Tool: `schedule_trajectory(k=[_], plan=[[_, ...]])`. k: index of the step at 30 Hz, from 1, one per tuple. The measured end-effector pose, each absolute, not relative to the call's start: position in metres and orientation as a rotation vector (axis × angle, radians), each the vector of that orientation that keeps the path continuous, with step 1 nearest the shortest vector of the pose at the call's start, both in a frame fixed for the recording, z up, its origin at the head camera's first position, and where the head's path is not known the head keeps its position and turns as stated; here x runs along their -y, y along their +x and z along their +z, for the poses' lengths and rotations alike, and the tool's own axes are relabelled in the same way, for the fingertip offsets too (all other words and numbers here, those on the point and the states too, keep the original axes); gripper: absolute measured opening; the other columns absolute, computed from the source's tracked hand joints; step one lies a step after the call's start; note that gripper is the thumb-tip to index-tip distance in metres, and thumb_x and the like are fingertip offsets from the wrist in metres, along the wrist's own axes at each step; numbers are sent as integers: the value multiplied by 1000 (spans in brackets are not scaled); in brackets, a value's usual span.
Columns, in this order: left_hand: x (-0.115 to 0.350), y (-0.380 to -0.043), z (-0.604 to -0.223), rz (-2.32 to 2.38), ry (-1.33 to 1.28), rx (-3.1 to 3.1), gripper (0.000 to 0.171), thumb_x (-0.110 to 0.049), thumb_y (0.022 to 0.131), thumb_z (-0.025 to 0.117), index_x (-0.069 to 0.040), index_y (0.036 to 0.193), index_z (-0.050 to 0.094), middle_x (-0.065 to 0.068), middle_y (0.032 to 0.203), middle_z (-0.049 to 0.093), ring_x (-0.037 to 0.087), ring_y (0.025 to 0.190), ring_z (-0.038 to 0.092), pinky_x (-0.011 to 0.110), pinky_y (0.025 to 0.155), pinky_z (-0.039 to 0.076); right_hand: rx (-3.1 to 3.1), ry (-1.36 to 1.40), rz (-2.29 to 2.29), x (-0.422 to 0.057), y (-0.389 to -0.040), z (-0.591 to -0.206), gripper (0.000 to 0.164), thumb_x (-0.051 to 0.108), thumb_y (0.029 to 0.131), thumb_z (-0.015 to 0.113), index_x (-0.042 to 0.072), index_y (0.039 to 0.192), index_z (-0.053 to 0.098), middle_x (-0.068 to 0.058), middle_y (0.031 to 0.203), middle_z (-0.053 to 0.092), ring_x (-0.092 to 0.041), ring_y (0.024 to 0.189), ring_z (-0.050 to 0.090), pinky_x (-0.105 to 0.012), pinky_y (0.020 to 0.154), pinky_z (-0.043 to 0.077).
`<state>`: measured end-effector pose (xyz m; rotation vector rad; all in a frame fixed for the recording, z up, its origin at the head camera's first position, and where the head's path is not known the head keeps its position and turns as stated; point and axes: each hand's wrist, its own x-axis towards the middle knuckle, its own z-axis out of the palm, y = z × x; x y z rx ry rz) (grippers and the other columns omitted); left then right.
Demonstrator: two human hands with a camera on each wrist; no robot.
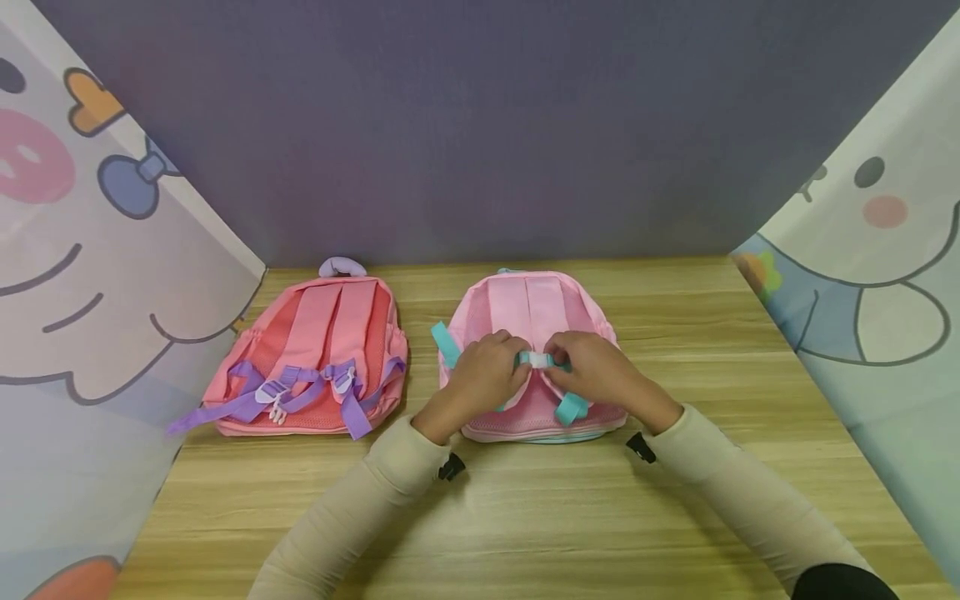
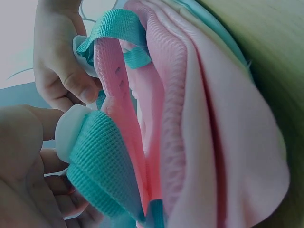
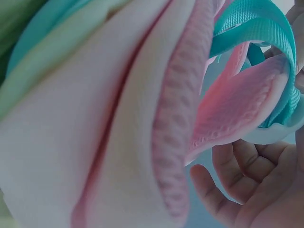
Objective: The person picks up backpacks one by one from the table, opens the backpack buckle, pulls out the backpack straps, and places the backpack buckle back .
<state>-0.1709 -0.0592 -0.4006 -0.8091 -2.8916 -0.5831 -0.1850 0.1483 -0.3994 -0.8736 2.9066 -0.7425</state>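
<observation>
A light pink backpack (image 1: 510, 312) lies on the table with its shoulder straps facing up. Across those straps runs a teal chest strap with a white buckle (image 1: 538, 359) in its middle. The left hand (image 1: 489, 371) pinches the buckle strap on its left side, and the right hand (image 1: 596, 367) pinches it on its right side. Close up in the left wrist view, teal webbing (image 2: 104, 161) folds through a white plastic adjuster (image 2: 71, 128) beside the left hand's fingers. In the right wrist view, a pink padded strap (image 3: 242, 104) with teal webbing stands above the right hand's curled fingers (image 3: 237, 175).
To the left lies a coral backpack (image 1: 315, 333) with purple straps (image 1: 247, 400) and a lilac top handle (image 1: 342, 267). The wood-grain table (image 1: 540, 517) meets a dark grey panel (image 1: 480, 133) at the back. Cartoon-printed cloths (image 1: 885, 275) stand at both sides.
</observation>
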Motion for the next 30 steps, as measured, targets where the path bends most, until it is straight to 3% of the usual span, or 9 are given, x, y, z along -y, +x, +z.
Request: schedule_trajectory(k=[10, 30], plan=[[55, -171, -404, -576, -833, 2895, 29, -21, 97, 64, -9, 123, 69, 8, 112, 71, 25, 97, 67, 41, 78, 57, -2900, -883, -754, -149, -185, -403, 20, 19, 87, 76, 7, 102, 69, 0, 85, 70, -11, 76, 63, -33, 73, 55], [51, -170, -411, -496, -839, 2824, 23, -23, 94, 70, -10, 113, 71, 4, 101, 71, 22, 87, 67, 38, 71, 56, -2899, -861, -753, -149, -184, -405, 19, 19, 86, 78, 8, 100, 70, 1, 85, 69, -10, 75, 62, -33, 71, 54]])
